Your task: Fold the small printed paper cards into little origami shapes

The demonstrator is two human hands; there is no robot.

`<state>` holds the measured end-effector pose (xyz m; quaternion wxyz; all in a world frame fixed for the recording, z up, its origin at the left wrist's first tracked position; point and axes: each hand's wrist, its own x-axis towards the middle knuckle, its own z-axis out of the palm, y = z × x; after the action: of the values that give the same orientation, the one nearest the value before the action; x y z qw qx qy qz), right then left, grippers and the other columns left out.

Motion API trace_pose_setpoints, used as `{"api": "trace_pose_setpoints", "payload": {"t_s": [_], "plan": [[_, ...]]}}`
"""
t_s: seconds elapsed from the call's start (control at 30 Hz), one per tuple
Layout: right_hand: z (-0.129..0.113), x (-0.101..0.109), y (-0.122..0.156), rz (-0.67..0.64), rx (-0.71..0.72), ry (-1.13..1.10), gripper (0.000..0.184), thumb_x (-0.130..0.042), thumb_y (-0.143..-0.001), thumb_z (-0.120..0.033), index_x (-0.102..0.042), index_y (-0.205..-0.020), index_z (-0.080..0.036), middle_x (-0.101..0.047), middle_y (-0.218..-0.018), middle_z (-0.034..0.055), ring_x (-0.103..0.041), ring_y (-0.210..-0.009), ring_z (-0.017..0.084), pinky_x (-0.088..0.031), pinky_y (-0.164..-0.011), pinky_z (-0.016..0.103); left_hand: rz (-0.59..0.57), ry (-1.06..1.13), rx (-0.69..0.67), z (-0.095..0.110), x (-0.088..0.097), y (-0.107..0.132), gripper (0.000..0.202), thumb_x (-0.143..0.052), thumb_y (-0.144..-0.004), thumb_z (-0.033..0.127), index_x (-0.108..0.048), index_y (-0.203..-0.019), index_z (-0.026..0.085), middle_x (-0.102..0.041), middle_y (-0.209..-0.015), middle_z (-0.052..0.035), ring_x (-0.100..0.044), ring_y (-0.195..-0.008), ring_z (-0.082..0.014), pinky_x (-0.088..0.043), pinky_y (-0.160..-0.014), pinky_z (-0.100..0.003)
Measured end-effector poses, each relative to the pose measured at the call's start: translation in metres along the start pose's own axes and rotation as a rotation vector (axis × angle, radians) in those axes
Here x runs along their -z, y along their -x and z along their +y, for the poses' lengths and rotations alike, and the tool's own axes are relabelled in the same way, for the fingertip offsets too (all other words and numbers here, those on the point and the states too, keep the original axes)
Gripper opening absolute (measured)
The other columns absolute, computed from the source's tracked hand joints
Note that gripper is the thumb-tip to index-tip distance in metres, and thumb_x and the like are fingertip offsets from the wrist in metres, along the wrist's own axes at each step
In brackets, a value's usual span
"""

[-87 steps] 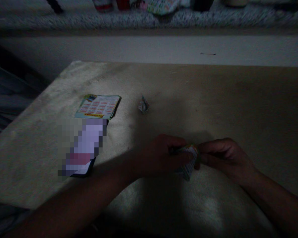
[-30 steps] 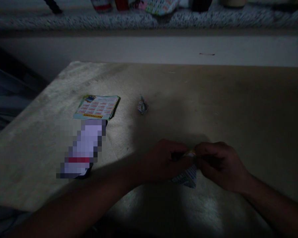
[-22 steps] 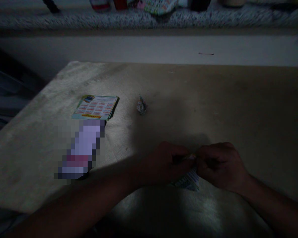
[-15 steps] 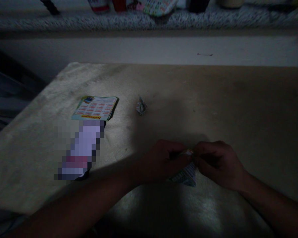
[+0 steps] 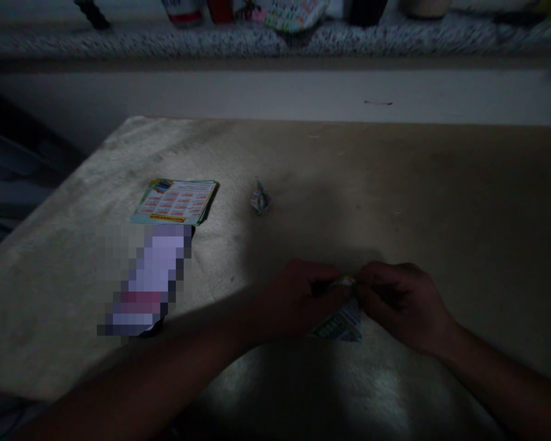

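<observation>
A small piece of printed paper (image 5: 342, 323), folded to a point, is pinched between both my hands low over the tan table (image 5: 395, 184). My left hand (image 5: 298, 300) grips its left side with curled fingers. My right hand (image 5: 404, 303) pinches its upper right edge, fingertips meeting those of the left. Only the lower corner of the paper shows below the fingers.
A stack of printed paper squares (image 5: 175, 201) lies at the left of the table. A phone (image 5: 147, 278) lies just in front of it. A tiny folded paper figure (image 5: 259, 199) stands near the middle. A speckled ledge (image 5: 257, 37) with containers runs along the back.
Both hands have closed in on the paper and drawn it lower toward the table. The paper went from an open curved shape to a tighter fold with a pointed corner.
</observation>
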<state>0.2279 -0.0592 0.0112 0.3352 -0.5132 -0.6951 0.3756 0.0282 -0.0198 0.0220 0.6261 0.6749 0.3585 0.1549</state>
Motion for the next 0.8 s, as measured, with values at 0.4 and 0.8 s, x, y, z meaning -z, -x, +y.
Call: {"api": "trace_pose_setpoints", "payload": {"t_s": [0.4, 0.8], "plan": [[0.0, 0.002, 0.001, 0.02, -0.169, -0.369, 0.007, -0.065, -0.086, -0.024, -0.063, -0.08, -0.02, -0.061, -0.067, 0.0, -0.056, -0.057, 0.012, -0.045, -0.049, 0.021, 0.162, 0.132, -0.039, -0.005, 0.001, -0.004, 0.033, -0.062, -0.091, 0.041, -0.059, -0.072, 0.013, -0.045, -0.062, 0.0044, -0.042, -0.058, -0.0072, -0.033, -0.051, -0.018], [0.006, 0.006, -0.007, 0.238, -0.185, -0.478, 0.029, -0.077, -0.081, -0.024, -0.062, -0.105, -0.024, -0.074, -0.082, 0.001, -0.073, -0.073, 0.015, -0.06, -0.067, 0.025, 0.266, 0.384, -0.11, -0.017, 0.006, -0.009, 0.031, -0.073, -0.082, 0.034, -0.066, -0.104, 0.013, -0.072, -0.094, -0.0059, -0.068, -0.083, -0.0156, -0.054, -0.076, -0.026]]}}
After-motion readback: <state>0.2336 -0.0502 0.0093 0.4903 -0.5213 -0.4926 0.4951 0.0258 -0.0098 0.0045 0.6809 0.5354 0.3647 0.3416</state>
